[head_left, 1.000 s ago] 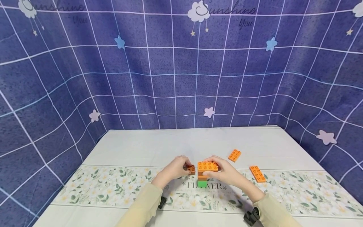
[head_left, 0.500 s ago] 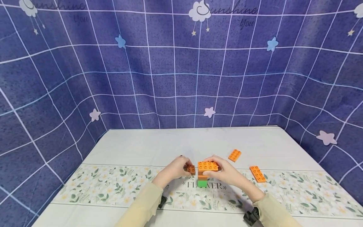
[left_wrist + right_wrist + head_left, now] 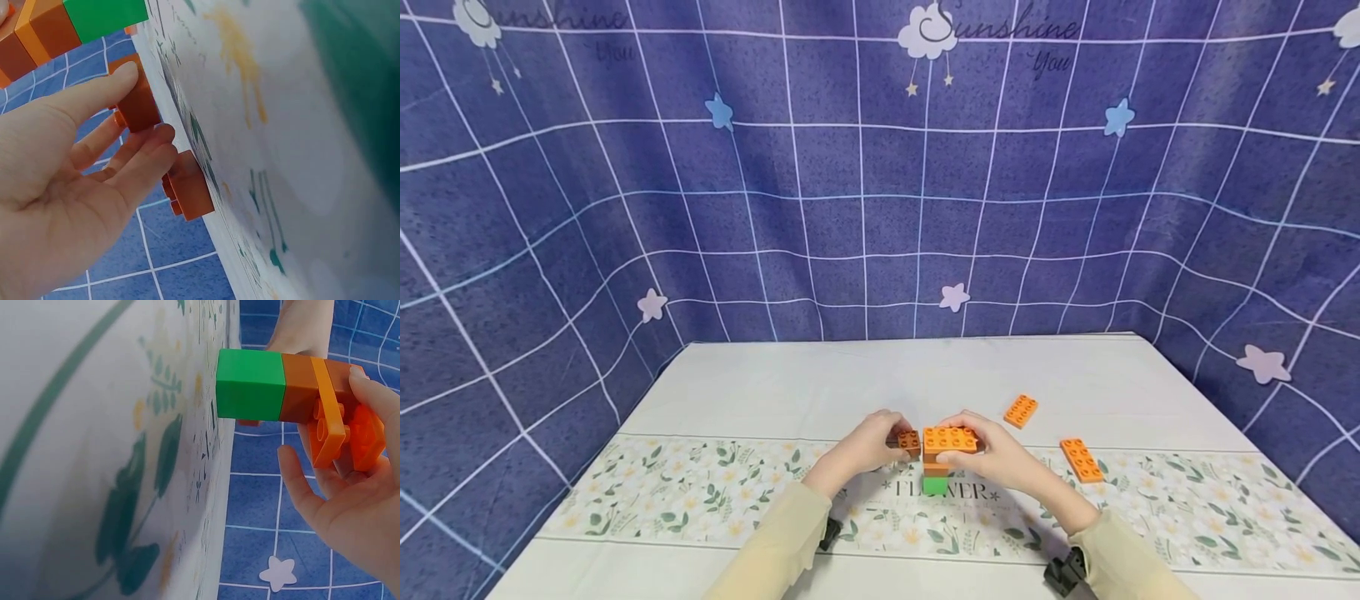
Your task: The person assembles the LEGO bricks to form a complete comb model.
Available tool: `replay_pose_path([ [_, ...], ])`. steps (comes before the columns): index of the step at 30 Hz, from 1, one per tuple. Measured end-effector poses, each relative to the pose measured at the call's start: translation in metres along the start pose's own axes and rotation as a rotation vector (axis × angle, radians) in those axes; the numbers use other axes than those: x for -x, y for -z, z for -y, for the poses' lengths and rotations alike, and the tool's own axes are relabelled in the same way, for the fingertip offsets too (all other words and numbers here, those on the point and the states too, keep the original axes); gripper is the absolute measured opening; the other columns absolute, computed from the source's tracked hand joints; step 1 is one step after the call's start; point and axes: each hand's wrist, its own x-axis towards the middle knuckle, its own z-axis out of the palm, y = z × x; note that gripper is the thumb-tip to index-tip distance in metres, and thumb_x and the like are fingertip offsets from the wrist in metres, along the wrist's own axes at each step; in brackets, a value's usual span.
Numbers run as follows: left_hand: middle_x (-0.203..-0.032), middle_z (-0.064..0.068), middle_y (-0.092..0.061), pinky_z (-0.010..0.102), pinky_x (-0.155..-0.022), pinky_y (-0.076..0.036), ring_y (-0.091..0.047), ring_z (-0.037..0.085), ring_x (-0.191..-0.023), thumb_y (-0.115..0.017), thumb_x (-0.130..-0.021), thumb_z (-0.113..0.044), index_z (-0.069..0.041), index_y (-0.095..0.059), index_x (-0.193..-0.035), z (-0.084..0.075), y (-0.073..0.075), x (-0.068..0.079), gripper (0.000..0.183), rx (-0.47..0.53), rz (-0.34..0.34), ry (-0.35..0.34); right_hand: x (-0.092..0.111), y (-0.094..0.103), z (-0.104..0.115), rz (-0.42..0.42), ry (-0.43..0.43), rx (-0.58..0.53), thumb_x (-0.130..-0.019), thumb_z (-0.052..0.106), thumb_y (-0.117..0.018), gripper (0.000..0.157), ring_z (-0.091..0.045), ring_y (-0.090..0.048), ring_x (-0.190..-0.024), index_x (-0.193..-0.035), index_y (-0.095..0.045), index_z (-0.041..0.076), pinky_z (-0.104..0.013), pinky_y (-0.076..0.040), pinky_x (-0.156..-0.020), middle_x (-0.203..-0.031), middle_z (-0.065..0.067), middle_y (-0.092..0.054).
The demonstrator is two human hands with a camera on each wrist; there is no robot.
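My left hand (image 3: 874, 440) pinches a brown studded toy brick (image 3: 139, 94) between thumb and fingers, just left of a brick stack. A second brown brick (image 3: 190, 187) sits on the table close to the fingertips; the head view hides it behind the hand. With my right hand (image 3: 992, 450) I hold the stack (image 3: 950, 439) by its upper part. From the bottom it has a green brick (image 3: 250, 384), a brown brick (image 3: 300, 387), an orange plate (image 3: 328, 409), another brown brick and an orange plate on top. The stack stands upright, its green base at the table.
Two loose orange plates lie to the right of the stack: a smaller-looking one (image 3: 1021, 412) farther back and another one (image 3: 1082, 460) nearer. A white tablecloth (image 3: 775, 383) with a floral band covers the table. Behind it hangs a blue gridded curtain (image 3: 820, 225).
The brown brick in my left hand has shifted slightly right and up, nearer to the stack. My right hand and the stack have stayed in place.
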Motion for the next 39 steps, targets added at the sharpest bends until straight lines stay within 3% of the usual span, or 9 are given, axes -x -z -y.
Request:
replay_pose_path([
  [10,-0.102,0.006,-0.059,0.032,-0.082,-0.051,-0.057,0.017,-0.091,-0.074,-0.081,-0.02,-0.003,-0.06,-0.116,0.001,0.004,0.002,0.042,0.05,-0.036,-0.005,0.0,0.0,0.003,0.009,-0.031,-0.04,-0.087,0.021,-0.067,0.038,-0.012,-0.058,-0.079,-0.122,-0.056,0.009,-0.025,-0.053,-0.066,-0.104,-0.011,-0.058],
  [16,-0.099,0.008,-0.063,0.027,-0.076,-0.052,-0.06,0.018,-0.088,-0.075,-0.08,-0.014,0.001,-0.061,-0.112,0.0,0.007,0.005,0.038,0.148,-0.056,0.02,0.0,0.0,0.003,-0.015,-0.023,0.034,-0.086,0.028,-0.068,0.038,-0.011,-0.059,-0.083,-0.12,-0.058,0.014,-0.025,-0.053,-0.071,-0.104,-0.006,-0.06],
  [22,-0.107,0.01,-0.063,0.033,-0.083,-0.053,-0.06,0.023,-0.095,-0.071,-0.084,-0.016,-0.001,-0.061,-0.115,-0.002,0.013,0.009,0.036,0.162,-0.074,0.018,0.0,-0.001,0.004,-0.032,-0.007,0.072,-0.085,0.03,-0.069,0.038,-0.01,-0.059,-0.089,-0.118,-0.059,0.015,-0.025,-0.052,-0.077,-0.107,-0.004,-0.061],
  [28,-0.108,0.011,-0.062,0.036,-0.083,-0.053,-0.06,0.023,-0.096,-0.069,-0.086,-0.019,-0.001,-0.06,-0.117,-0.004,0.02,0.013,0.037,0.16,-0.135,-0.029,-0.001,-0.001,0.003,-0.028,-0.015,0.064,-0.085,0.031,-0.069,0.038,-0.01,-0.059,-0.086,-0.118,-0.059,0.014,-0.025,-0.053,-0.074,-0.105,-0.005,-0.061],
  [39,-0.113,0.01,-0.062,0.031,-0.086,-0.053,-0.062,0.023,-0.101,-0.066,-0.088,-0.026,-0.005,-0.059,-0.124,-0.014,0.025,0.016,0.041,0.24,-0.254,-0.012,0.0,0.0,0.004,0.0,-0.036,0.01,-0.086,0.027,-0.068,0.039,-0.01,-0.06,-0.079,-0.121,-0.057,0.012,-0.025,-0.054,-0.068,-0.104,-0.008,-0.06],
])
